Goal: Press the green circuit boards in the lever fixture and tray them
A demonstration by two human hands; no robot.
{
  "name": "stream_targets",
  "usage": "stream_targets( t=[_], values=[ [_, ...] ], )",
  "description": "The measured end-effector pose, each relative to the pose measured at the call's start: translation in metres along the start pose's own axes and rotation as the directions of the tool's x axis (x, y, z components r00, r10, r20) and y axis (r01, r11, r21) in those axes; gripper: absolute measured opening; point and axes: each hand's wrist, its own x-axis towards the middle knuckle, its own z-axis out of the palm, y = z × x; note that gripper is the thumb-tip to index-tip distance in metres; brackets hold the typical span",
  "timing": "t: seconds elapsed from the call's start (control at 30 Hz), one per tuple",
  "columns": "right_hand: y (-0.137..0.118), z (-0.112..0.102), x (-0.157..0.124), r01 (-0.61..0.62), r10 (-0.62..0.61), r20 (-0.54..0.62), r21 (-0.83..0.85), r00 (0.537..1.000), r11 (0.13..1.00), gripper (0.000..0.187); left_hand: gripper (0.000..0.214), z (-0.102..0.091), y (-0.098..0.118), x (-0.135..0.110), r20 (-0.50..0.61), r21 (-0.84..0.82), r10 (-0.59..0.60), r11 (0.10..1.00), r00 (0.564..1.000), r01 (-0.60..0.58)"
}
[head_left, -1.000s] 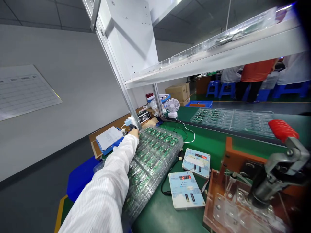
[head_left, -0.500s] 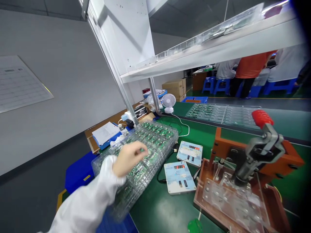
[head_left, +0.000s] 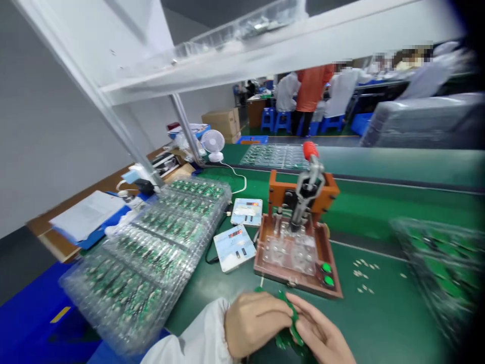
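My left hand [head_left: 255, 323] is in front of the press fixture, its fingers closed on the edge of some small green circuit boards [head_left: 293, 318]. From the other side my right hand [head_left: 322, 331] grips the same boards between thumb and fingers. More green pieces show below the fingers, partly hidden and blurred, so where each board ends is unclear. Just beyond the hands stands the press fixture [head_left: 261, 260], with a red-tipped toggle clamp [head_left: 308, 189], clear plates and two green buttons. To the left lies a clear tray [head_left: 182, 263] filled with green circuit boards.
Two white counter boxes [head_left: 233, 255] with red digits sit between tray and fixture. Small pale parts [head_left: 364, 274] lie scattered at right, beside another clear tray [head_left: 417, 263] of green boards. A small fan [head_left: 213, 144] stands behind, under a white shelf [head_left: 265, 60]. Several people work farther back.
The view has swung to the right. My left hand has left the board tray and now meets my right hand, which has come into view, at the green boards.
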Motion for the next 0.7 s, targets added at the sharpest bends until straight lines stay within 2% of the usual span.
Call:
stream_targets(
  t=[0.13,0.23,0.27,0.33,0.4,0.5,0.6,0.7],
  values=[
    [-0.008,0.008,0.000,0.050,-0.045,-0.072,0.070,0.996,0.996,0.055,0.019,0.000,-0.001,-0.001,0.016,-0.093,-0.045,0.995,0.999,0.046],
    [-0.008,0.014,0.000,0.109,-0.099,-0.159,0.054,0.982,0.993,0.052,0.034,0.002,0.003,-0.003,-0.027,-0.137,-0.184,0.974,0.982,0.179],
    [-0.007,0.015,0.000,0.121,-0.112,-0.176,0.039,0.978,0.992,0.051,0.034,0.003,0.004,-0.003,-0.066,-0.157,-0.272,0.953,0.960,0.259],
    [-0.006,0.017,-0.001,0.126,-0.122,-0.186,0.007,0.975,0.992,0.048,0.029,0.005,0.004,-0.003,-0.109,-0.264,-0.484,0.856,0.868,0.444],
    [-0.005,0.017,-0.001,0.122,-0.122,-0.173,-0.012,0.977,0.993,0.046,0.032,0.009,-0.001,-0.004,0.002,-0.405,-0.657,0.689,0.754,0.601],
    [-0.004,0.017,-0.002,0.123,-0.125,-0.151,-0.023,0.981,0.992,0.043,0.033,0.015,-0.011,-0.007,0.239,-0.490,-0.729,0.480,0.641,0.728],
    [-0.006,0.016,-0.005,0.141,-0.151,-0.173,-0.069,0.973,0.988,0.041,0.030,0.017,-0.016,-0.009,0.282,-0.588,-0.751,0.357,0.597,0.726],
    [-0.011,0.014,-0.009,0.173,-0.210,-0.232,-0.171,0.950,0.970,0.039,0.032,0.010,-0.018,-0.007,0.224,-0.674,-0.771,0.319,0.596,0.666]
  ],
)
